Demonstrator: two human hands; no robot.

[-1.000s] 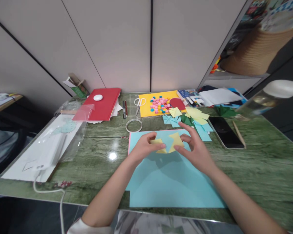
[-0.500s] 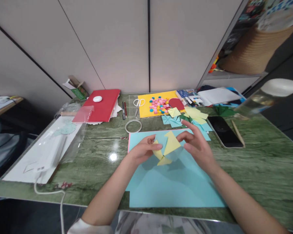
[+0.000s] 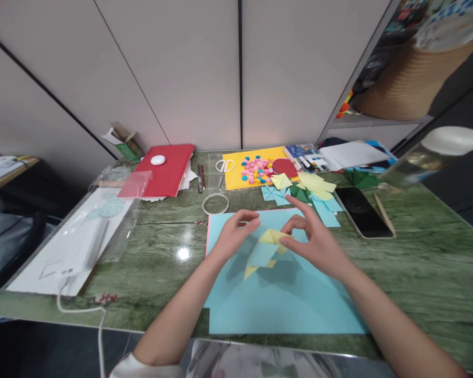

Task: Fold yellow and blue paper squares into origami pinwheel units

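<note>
My right hand (image 3: 317,239) pinches a folded yellow paper piece (image 3: 274,236) between thumb and fingers, its index finger stretched out forward. The piece is tilted over a large light blue sheet (image 3: 260,310); pale blue shows between its yellow points. Just left of it, my left hand (image 3: 238,233) hovers with fingers bent and a small gap between thumb and fingertips, holding nothing. Beyond the right hand lie folded light blue papers (image 3: 276,195), a folded yellow paper (image 3: 281,181) and several loose yellow papers (image 3: 317,184).
Scissors (image 3: 223,170), a white ring-shaped roll (image 3: 215,203) and two pens (image 3: 201,178) lie behind the sheet. Small coloured pieces (image 3: 256,169) rest on yellow card. A phone (image 3: 363,212) and a tilted-looking bottle (image 3: 418,163) are right; a red folder (image 3: 165,168) and white power strip (image 3: 84,247) left.
My left hand has let go of the folded yellow paper and drawn slightly back. The piece has turned and now hangs from my right hand, which has closed on its edge.
</note>
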